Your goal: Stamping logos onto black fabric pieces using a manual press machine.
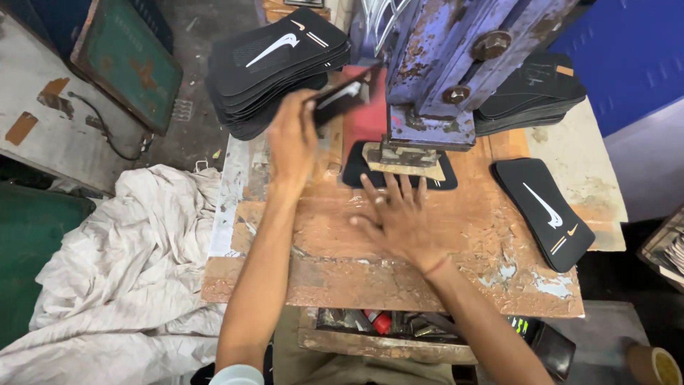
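My left hand holds a black fabric piece with a white mark, lifted above the worn wooden bench just left of the blue press. My right hand lies flat on the bench, fingers spread, its fingertips touching the near edge of another black piece. That piece lies under the press head, with a tan metal die on top of it.
A tall stack of black pieces stands at the back left. Another stack sits behind the press on the right. A small pile lies at the bench's right. Crumpled white cloth covers the floor at left.
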